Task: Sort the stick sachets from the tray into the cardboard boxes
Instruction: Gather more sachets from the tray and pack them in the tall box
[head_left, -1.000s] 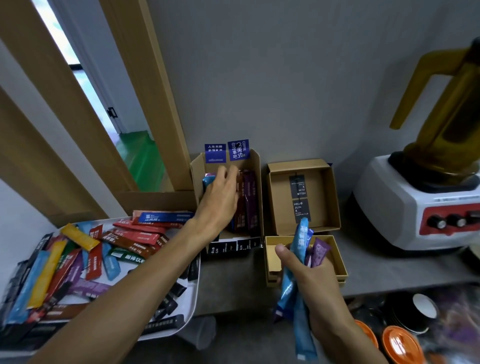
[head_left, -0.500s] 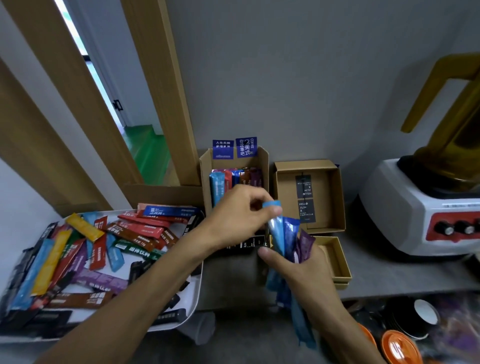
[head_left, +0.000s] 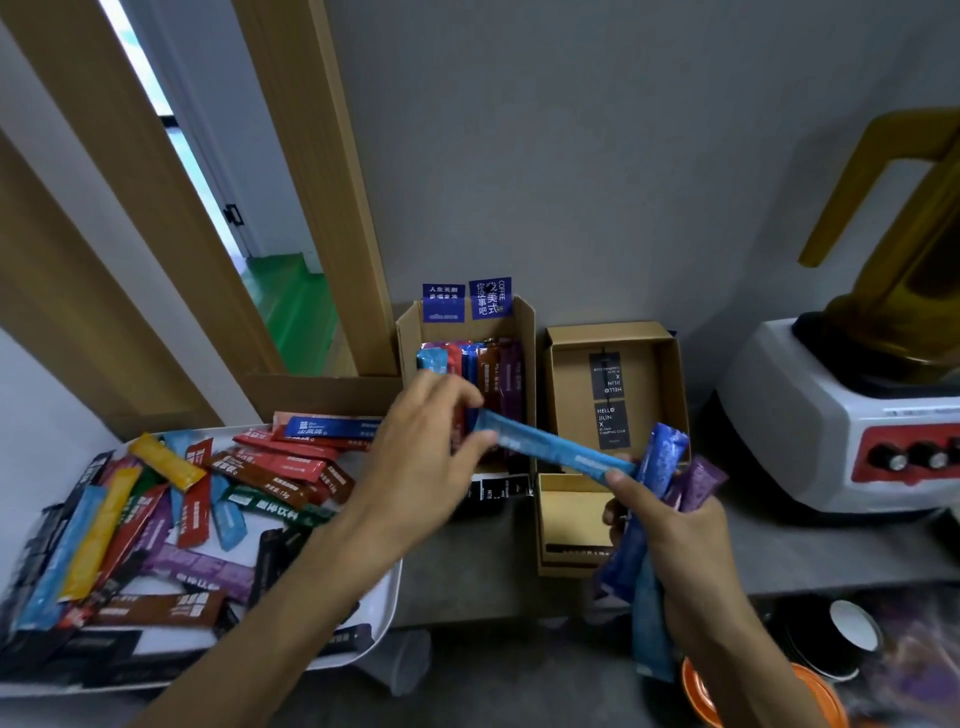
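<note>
My left hand (head_left: 421, 467) pinches one end of a light blue stick sachet (head_left: 550, 448) that lies slanted in the air in front of the boxes. Its other end sits under the thumb of my right hand (head_left: 675, 540), which grips a bundle of blue and purple sachets (head_left: 662, 462). Behind stands a tall cardboard box (head_left: 524, 332) with several sachets upright inside. An open box (head_left: 670, 364) with a black card is to its right, and a small box (head_left: 566, 514) is in front. At the left, a white tray (head_left: 387, 608) holds several mixed sachets.
A white blender base with red panel (head_left: 852, 426) and yellow jug stands at the right. Paper cups (head_left: 852, 629) and orange lids (head_left: 701, 691) sit below the grey counter's edge. A wooden frame (head_left: 317, 208) rises behind the tray.
My left hand left the tall box, reached the bundle in my right hand and has pulled a light blue sachet out sideways to the left. The right hand rose a little.
</note>
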